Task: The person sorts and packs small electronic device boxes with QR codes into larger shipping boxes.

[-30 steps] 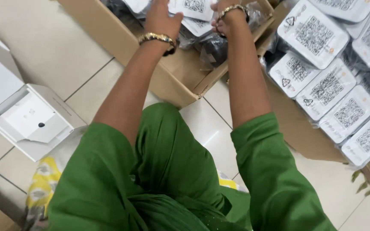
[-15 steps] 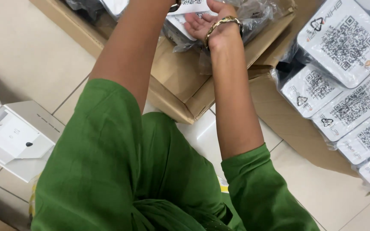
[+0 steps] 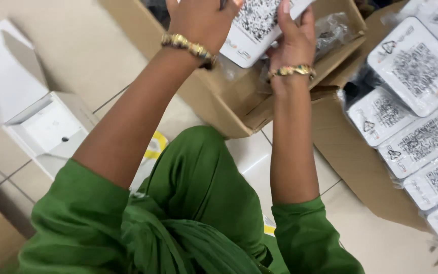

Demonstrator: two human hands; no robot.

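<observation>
The white packet [image 3: 259,28], a flat white pouch with a dense black square pattern printed on its face, is held up above the open cardboard box [image 3: 239,101], close to the top edge of the view. The left hand [image 3: 201,20] grips the packet at its left side, with the fingers closed around the edge, and the right hand [image 3: 292,33] holds its right side, one finger lying flat along the face of the packet. Both wrists carry a gold bracelet, and both arms come out of green sleeves. Inside the box, just under the packet, there is crumpled clear plastic wrap [image 3: 330,30]. To the right of the box a flat sheet of cardboard [image 3: 351,167] lies on the floor, and on it rests a heap of similar white packets [image 3: 411,116], each in a thin clear bag, touching and overlapping one another. To the left of the box, well apart from it, an open white carton [image 3: 46,127] stands on the tiled floor [image 3: 92,45] with its lid raised. Near the front of the box, below it in the view, the person's knee in green cloth [image 3: 204,182] is bent, and a small yellow and white thing lies on the floor beside it; I cannot tell what it is.
</observation>
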